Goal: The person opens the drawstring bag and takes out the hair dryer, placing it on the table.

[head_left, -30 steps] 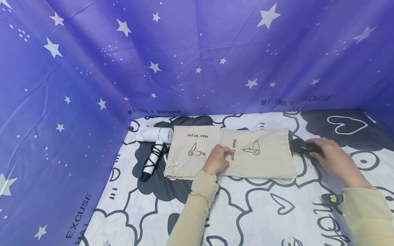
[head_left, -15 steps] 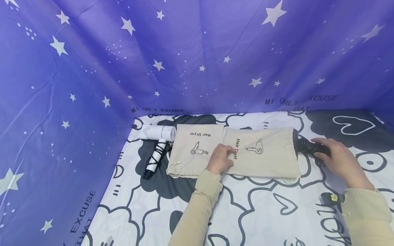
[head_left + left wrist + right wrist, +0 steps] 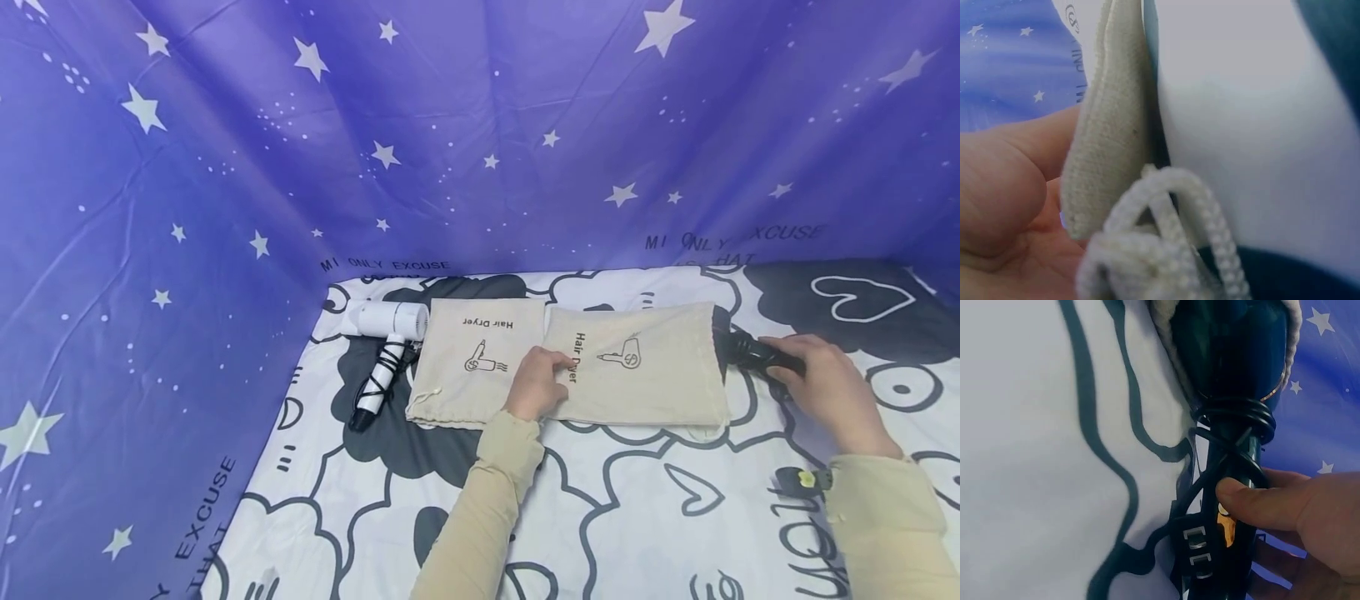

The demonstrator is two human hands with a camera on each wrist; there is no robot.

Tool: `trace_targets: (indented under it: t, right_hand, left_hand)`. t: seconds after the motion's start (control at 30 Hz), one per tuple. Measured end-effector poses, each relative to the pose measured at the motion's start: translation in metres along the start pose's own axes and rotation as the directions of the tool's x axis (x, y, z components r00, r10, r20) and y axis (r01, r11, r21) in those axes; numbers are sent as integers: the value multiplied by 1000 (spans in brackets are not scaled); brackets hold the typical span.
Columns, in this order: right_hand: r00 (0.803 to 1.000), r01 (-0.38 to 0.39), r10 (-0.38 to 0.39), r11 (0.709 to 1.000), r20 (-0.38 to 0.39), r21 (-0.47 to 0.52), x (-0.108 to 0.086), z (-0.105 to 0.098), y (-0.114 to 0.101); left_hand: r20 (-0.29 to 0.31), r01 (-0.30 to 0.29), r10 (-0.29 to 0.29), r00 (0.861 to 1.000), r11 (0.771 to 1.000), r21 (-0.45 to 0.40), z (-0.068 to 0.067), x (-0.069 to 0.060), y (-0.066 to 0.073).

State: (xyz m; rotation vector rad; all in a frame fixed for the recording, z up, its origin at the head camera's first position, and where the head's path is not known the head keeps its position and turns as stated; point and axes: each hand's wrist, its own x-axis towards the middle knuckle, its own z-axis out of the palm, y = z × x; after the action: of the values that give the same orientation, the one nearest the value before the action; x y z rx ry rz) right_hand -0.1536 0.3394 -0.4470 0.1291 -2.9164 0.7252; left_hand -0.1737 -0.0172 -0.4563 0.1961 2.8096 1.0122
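Observation:
A beige drawstring bag [image 3: 660, 392], printed "Hair Dryer", lies flat with its mouth to the right. From that mouth sticks out the dark handle of a hair dryer [image 3: 742, 350]; its head is inside the cloth. My right hand [image 3: 832, 392] grips the handle, and in the right wrist view the thumb presses on it beside the wrapped black cord [image 3: 1235, 412]. With my left hand [image 3: 536, 383] I hold the bag's other end, the index finger lying on top; the remaining fingers are hidden. That hand also overlaps a second beige bag [image 3: 450, 367].
A white hair dryer [image 3: 386, 321] with black cord round its handle lies left of the second bag. Below everything is a black-and-white patterned cloth [image 3: 630, 533]. Purple star-printed curtains [image 3: 480, 125] stand behind and at the left.
The head view has shifted slightly, so things appear a little further right than a second ago. Both hands, the bags and the dryers keep nearly the same places relative to each other.

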Motion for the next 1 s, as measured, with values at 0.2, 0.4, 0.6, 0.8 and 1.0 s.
trace_targets:
  t: [0.2, 0.4, 0.6, 0.8, 1.0]
  right_hand:
    - [999, -31, 31, 999, -29, -30, -2, 2, -3]
    - [997, -71, 70, 996, -33, -60, -13, 2, -7]
    - [989, -142, 138, 986, -48, -88, -18, 2, -11]
    - [972, -221, 208, 968, -109, -117, -25, -1, -2]
    - [967, -236, 220, 963, -130, -133, -28, -5, 6]
  left_hand:
    - [-11, 13, -13, 1000, 1000, -14, -4, -2, 4]
    - [-14, 40, -41, 999, 998, -52, -1, -6, 4]
    - [-34, 54, -57, 998, 997, -61, 1, -9, 4]
    - [5, 68, -68, 998, 996, -58, 3, -10, 5]
    - [31, 3, -5, 999, 999, 51, -1, -15, 6]
